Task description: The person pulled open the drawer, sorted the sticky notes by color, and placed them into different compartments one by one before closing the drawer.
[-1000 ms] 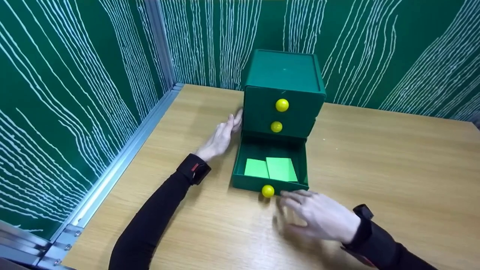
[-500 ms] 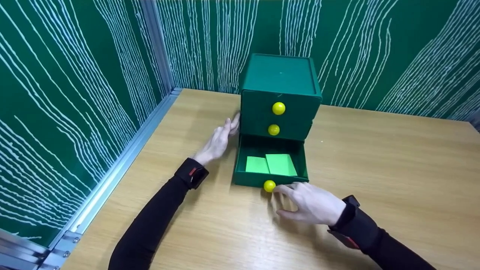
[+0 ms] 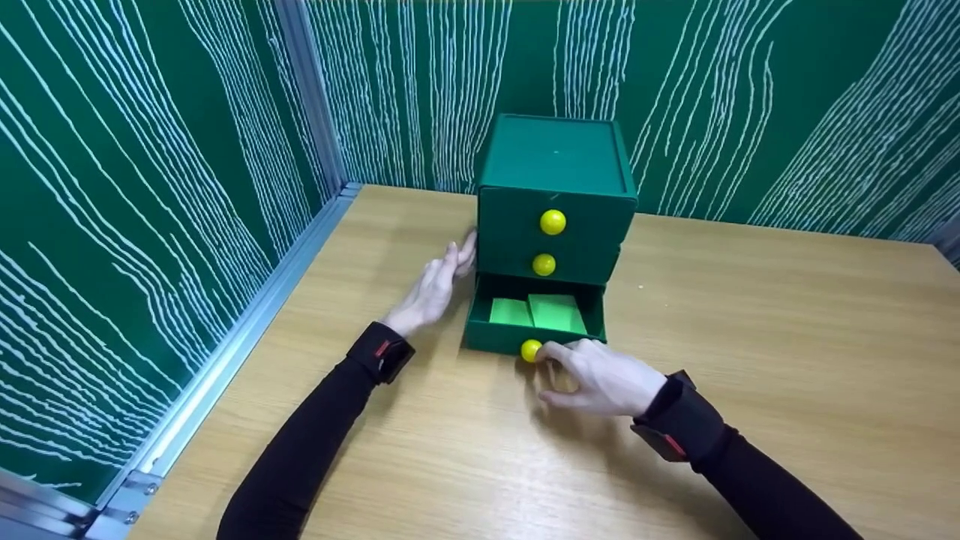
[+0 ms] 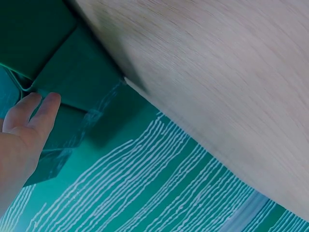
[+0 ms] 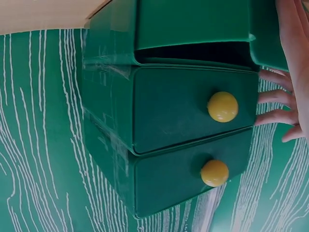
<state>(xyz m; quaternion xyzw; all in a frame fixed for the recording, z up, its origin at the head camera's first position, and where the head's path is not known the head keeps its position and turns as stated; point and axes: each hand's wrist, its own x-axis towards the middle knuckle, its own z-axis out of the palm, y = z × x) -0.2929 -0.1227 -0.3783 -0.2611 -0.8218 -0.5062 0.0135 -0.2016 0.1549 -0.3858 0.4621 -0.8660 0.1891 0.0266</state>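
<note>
A green three-drawer cabinet [image 3: 555, 157] with round yellow knobs stands on the table. Its bottom drawer [image 3: 480, 337] is partly pulled out and holds two light green paper squares [image 3: 556, 313]. My right hand [image 3: 600, 375] touches this drawer's front with bent fingers, just right of the bottom knob [image 3: 531, 350]; its thumb stands apart below. Against the cabinet's left side rests my left hand [image 3: 431, 292], fingers extended; in the left wrist view its fingertips [image 4: 50, 101] lie on the side wall. The upper drawers [image 5: 183, 106] are closed.
The wooden table [image 3: 750, 360] reaches right and forward of the cabinet. Green walls with white wavy lines [image 3: 420, 90] rise behind and at the left, with a metal rail [image 3: 247, 322] along the left table edge.
The bottom drawer has slid partway back into the cabinet, with my right hand moving inward along with its front. My left hand has stayed at the cabinet's side. The head view has shifted slightly.
</note>
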